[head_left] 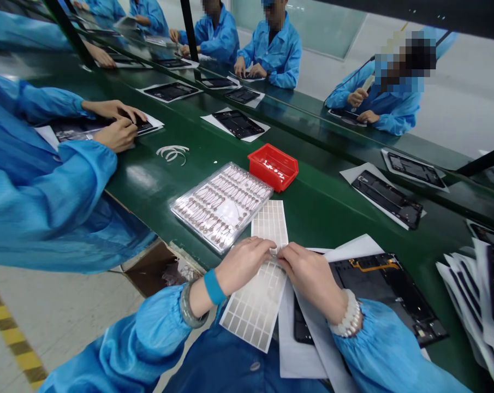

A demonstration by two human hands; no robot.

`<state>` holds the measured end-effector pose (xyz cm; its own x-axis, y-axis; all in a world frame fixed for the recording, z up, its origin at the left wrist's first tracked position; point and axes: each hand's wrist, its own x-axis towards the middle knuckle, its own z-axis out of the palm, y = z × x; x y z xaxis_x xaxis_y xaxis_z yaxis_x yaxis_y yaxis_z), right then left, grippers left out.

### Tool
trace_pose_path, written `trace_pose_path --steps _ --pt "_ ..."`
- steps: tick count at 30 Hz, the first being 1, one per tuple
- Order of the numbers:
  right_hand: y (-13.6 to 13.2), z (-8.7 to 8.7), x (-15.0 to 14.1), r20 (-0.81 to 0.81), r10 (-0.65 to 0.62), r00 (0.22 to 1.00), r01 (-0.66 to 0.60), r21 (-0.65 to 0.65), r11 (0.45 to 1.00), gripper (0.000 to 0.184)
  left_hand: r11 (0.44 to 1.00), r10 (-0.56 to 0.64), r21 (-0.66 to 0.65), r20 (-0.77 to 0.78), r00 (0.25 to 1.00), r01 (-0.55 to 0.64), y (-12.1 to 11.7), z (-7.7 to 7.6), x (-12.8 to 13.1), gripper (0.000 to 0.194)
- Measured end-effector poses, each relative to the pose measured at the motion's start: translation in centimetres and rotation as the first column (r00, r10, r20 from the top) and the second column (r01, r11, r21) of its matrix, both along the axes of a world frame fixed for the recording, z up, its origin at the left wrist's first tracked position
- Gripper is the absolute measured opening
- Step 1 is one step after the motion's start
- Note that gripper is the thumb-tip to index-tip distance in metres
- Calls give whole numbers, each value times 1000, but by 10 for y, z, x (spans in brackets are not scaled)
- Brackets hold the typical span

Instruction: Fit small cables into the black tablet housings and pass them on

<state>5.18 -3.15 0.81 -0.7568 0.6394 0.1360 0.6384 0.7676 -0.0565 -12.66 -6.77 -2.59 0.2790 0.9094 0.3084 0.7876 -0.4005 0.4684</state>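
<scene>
Above a long sheet of grey rectangular stickers point(249, 311), my left hand point(247, 262) and my right hand point(310, 273) meet with their fingertips pinched. Between the fingertips shows a small pale sticker point(274, 251), partly covered by the fingers. Beyond the left hand lies a clear plastic tray point(228, 210), with rows of small round parts on thin wires. Beside and partly under my right forearm is a black tablet-like housing point(394, 295) with an orange flex cable, lying on white paper. White sheets point(298, 360) and another dark panel edge lie below the right wrist.
A red bin point(273, 167) with small white pieces stands behind the tray. Black housings on paper point(388, 197) line the green bench point(312, 213). A stack of papers and panels point(468, 305) is at right. A co-worker's hands point(118, 128) work at left; curled white strips point(173, 154) lie nearby.
</scene>
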Motion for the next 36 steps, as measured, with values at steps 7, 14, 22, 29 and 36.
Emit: trace_pose_path --steps 7,14,22,29,36 --pt "-7 -7 1 -3 90 996 -87 244 966 21 996 53 -74 86 995 -47 2 0 2 18" --pt "-12 1 9 -174 62 983 -48 85 995 18 993 61 -105 119 991 -49 2 5 -3 20" --pt "-8 34 115 -307 -613 728 250 -713 654 25 957 -230 163 -85 969 242 -10 38 23 17" --pt "-39 -6 121 -243 -596 765 417 -518 747 22 807 -511 129 -338 790 577 -2 19 82 20" --pt "-45 -9 113 -225 -629 744 481 -473 738 19 819 -499 119 -336 799 562 2 14 84 19"
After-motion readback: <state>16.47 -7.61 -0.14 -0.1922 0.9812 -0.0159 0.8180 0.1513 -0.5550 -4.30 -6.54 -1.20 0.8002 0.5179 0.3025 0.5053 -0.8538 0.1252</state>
